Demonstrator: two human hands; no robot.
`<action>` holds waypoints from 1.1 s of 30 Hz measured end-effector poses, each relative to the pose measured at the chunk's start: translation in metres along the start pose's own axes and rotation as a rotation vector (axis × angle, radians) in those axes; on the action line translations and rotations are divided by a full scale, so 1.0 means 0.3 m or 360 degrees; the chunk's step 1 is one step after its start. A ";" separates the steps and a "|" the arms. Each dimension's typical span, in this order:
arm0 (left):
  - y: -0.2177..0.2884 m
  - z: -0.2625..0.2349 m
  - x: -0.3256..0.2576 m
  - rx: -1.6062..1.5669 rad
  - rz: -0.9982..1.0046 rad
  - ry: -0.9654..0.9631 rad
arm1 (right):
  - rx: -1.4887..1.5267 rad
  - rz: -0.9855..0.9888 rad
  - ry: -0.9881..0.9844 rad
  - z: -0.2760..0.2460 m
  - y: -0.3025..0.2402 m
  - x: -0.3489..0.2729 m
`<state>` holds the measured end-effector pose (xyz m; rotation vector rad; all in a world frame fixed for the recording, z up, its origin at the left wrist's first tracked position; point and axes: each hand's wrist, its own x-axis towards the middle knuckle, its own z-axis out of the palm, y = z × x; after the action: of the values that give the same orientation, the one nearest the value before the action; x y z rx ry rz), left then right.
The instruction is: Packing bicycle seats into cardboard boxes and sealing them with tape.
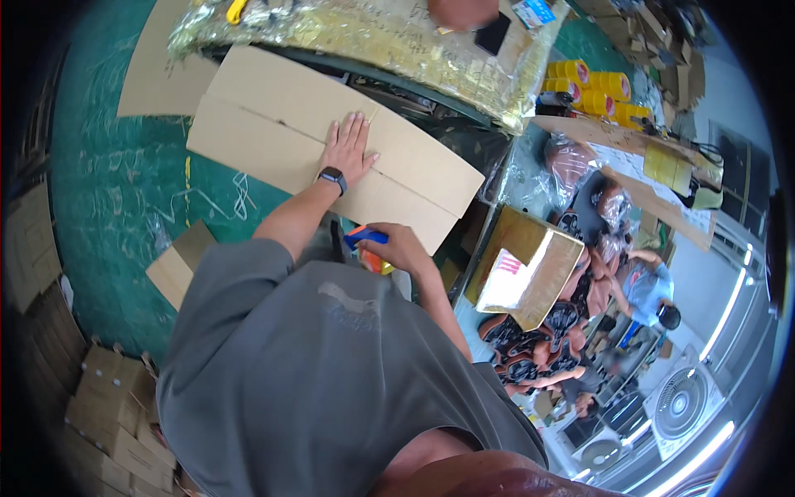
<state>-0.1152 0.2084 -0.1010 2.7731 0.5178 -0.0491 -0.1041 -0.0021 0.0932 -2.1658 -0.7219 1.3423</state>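
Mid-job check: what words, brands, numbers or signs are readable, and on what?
None clear enough to quote.
Wrapped table: handwriting, too blurred.
Yellow tape rolls: end labels, too small.
Blue packet: print, too small.
White sheet: red marks, unreadable.
Grey shirt: pale marks, unclear.
Carton under left hand: no legible text.

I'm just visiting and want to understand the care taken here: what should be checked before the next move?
1. Left hand steadying the cardboard box: ok, palm down on top.
2. Right hand gripping the blue-and-orange tool: ok.
3. Top flaps lying flat along the seam: ok.
4. Box firmly supported underneath: cannot tell, its underside is hidden.
5. Dark phone off the box: ok, it lies on the film-wrapped table beyond.
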 end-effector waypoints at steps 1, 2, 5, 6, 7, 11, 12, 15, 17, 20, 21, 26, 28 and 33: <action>-0.010 -0.005 -0.014 0.0009 -0.0055 0.0003 | -0.0019 -0.0026 -0.0045 -0.036 -0.019 -0.039; -0.024 -0.010 -0.009 0.0012 -0.0051 0.0007 | -0.0109 -0.0151 0.0120 -0.075 -0.040 -0.064; -0.010 -0.126 -0.037 0.0122 -0.0143 0.0055 | -0.0268 -0.0347 0.0629 -0.159 -0.158 -0.149; -0.001 -0.239 -0.032 -0.1249 -0.0403 -0.0548 | -0.0269 -0.0441 0.0830 -0.181 -0.175 -0.185; -0.007 -0.346 -0.055 -0.2630 -0.0625 -0.1121 | -0.0194 -0.0770 0.1018 -0.188 -0.156 -0.198; 0.141 -0.743 -0.389 -0.3278 -0.0331 -0.0289 | -0.0147 -0.1398 0.1061 -0.166 -0.127 -0.141; 0.126 -0.760 -0.458 -0.3276 -0.0344 -0.0219 | -0.0158 -0.1450 0.0899 -0.149 -0.152 -0.118; 0.034 -0.803 -0.595 -0.2964 -0.0499 0.0081 | -0.0352 -0.1462 0.0563 -0.104 -0.329 -0.094; -0.043 -0.887 -0.624 -0.3920 -0.0520 0.0269 | -0.0364 -0.1554 0.0493 -0.052 -0.392 -0.017; -0.353 -0.995 -0.531 -0.3277 -0.0346 0.0788 | -0.0387 -0.1588 0.0526 0.032 -0.365 0.235; -0.529 -1.009 -0.479 -0.3045 -0.0521 0.0832 | -0.0398 -0.1604 0.0501 0.063 -0.391 0.327; -1.460 -0.694 -0.177 -0.2430 -0.1217 0.0875 | -0.0779 -0.1338 0.0318 0.259 -0.744 0.788; -1.718 -0.479 -0.068 -0.2486 -0.1219 0.0814 | -0.0873 -0.1199 0.0305 0.301 -0.827 0.959; -1.937 -0.062 -0.005 -0.2316 -0.1108 0.0230 | -0.0993 -0.0868 0.0124 0.354 -0.894 1.126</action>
<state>-0.3246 0.7271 -0.2593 1.1260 0.9894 0.2631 -0.1213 0.4330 0.0048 -2.1820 -1.7254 0.8013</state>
